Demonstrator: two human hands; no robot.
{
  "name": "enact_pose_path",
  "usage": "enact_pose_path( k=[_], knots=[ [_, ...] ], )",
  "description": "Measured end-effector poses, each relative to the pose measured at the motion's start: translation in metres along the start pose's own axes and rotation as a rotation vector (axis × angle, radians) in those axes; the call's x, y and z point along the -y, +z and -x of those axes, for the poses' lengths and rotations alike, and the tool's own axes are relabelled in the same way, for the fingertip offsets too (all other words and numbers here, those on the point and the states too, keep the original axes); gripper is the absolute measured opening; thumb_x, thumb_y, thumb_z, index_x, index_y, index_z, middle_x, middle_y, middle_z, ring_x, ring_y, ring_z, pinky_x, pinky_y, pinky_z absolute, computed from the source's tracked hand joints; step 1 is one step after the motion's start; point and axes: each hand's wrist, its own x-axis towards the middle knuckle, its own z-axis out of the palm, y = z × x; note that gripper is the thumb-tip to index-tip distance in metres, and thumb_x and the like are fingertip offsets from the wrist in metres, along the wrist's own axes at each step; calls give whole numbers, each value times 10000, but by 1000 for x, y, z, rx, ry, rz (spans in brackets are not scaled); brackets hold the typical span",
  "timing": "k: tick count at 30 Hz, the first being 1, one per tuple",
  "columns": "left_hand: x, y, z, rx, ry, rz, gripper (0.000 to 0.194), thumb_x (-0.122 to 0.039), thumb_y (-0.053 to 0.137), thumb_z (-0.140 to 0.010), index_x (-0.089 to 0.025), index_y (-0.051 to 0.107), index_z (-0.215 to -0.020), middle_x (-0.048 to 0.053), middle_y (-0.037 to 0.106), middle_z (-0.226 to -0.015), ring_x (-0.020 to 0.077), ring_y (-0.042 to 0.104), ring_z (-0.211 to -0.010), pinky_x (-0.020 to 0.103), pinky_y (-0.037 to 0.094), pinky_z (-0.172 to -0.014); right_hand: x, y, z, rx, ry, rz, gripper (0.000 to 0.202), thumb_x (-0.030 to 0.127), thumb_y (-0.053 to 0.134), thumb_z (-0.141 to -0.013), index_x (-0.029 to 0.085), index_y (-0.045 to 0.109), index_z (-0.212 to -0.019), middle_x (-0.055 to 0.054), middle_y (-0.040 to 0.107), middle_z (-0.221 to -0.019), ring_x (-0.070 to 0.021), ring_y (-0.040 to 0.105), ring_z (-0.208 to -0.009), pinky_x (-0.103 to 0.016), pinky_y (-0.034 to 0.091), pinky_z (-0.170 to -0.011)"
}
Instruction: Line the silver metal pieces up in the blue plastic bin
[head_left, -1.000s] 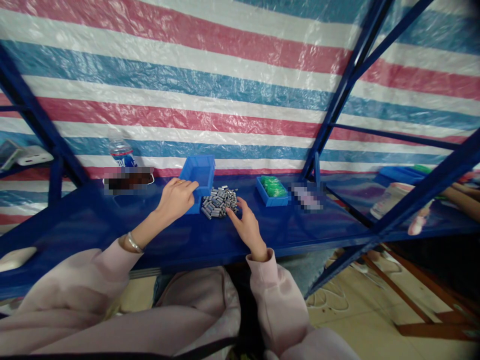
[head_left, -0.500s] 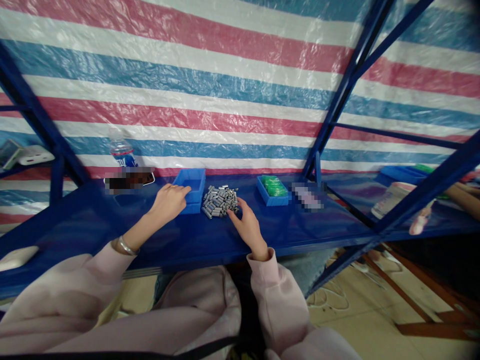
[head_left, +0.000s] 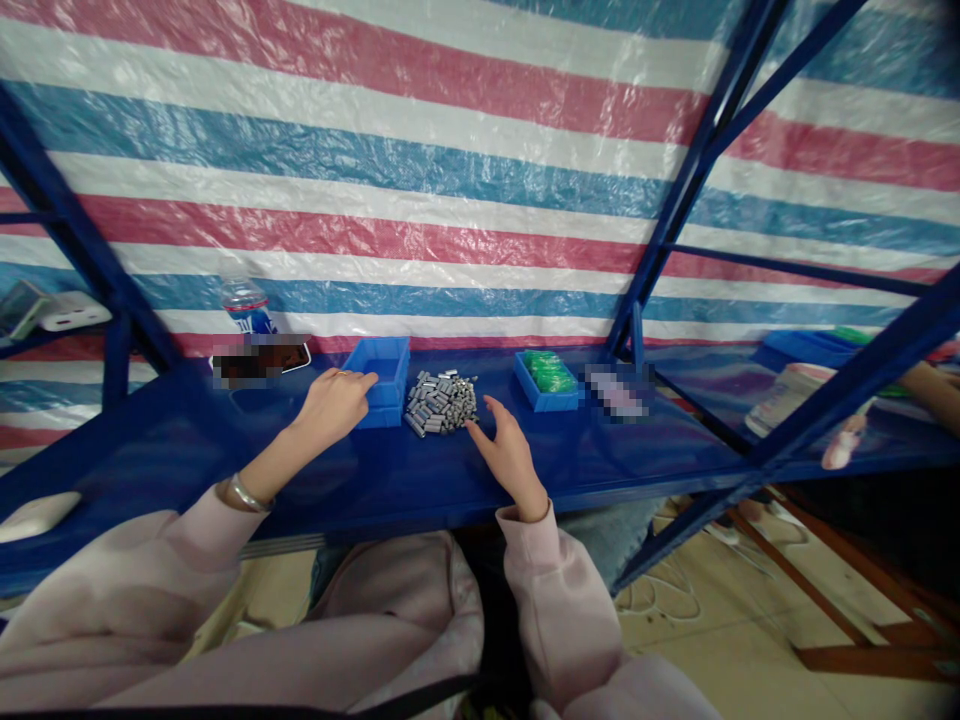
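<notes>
My left hand (head_left: 334, 408) grips the left side of a blue plastic bin (head_left: 390, 352), its fingertips over the rim. This bin sits on another blue bin (head_left: 386, 415); no contents show inside the upper one. Right of the bins lies a loose pile of small silvery metal cylinders (head_left: 442, 402) on the blue table. My right hand (head_left: 510, 450) is just right of the pile, thumb and forefinger apart with nothing visible between them. Beyond it stands a small blue bin (head_left: 555, 400) filled with green plastic-wrapped pieces (head_left: 547, 370).
A water bottle (head_left: 251, 305) and a phone (head_left: 262, 360) are at the back left. A white mouse-like object (head_left: 37, 515) lies at the left edge. Blue metal posts (head_left: 667, 230) frame the table (head_left: 600, 460). Another person's arm (head_left: 930, 385) shows at far right.
My right hand has drawn back to the right, away from the metal cylinders, and its fingers have spread. My left hand stays at the blue bin, shifted slightly left.
</notes>
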Motion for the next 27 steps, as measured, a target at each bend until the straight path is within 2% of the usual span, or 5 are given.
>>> enact_pose_path(
  k=[5,11,17,23,27],
  knots=[
    [-1,-1,1,-34,1,39,311,-53,373,-737,-173,640,-842,115,709,-787,260,675,-780,361,441,-741,-20,-22,-4,-109,55,36,536,417,512,-875,117,487,-1318,-192,569,-1287,-303,526,-1209,-463,452,-966],
    [-1,-3,2,-17,19,-7,294,-41,378,-750,-164,623,-856,111,703,-782,266,676,-778,360,433,-736,-49,-41,-4,-207,166,99,532,412,486,-869,120,493,-1314,-214,546,-1264,-326,503,-1208,-485,451,-938],
    [-2,-2,2,10,18,-39,286,-49,379,-775,-158,616,-892,103,696,-809,253,669,-815,353,424,-762,-68,-52,-8,-200,205,179,576,347,495,-854,145,436,-1390,-237,436,-1334,-361,467,-1232,-511,439,-926],
    [-15,-2,4,-107,44,31,370,-215,432,-847,-146,556,-1188,134,673,-1048,283,627,-976,389,410,-840,-70,-51,-13,-174,215,181,642,308,529,-831,197,358,-1440,-232,374,-1393,-389,387,-1301,-563,401,-948],
    [-22,2,1,-103,50,50,385,-349,440,-883,-133,558,-1178,151,662,-1053,295,621,-967,403,414,-854,-75,-48,-14,-187,279,151,718,326,544,-807,119,303,-1451,-301,285,-1434,-436,348,-1319,-582,403,-924]
  ],
)
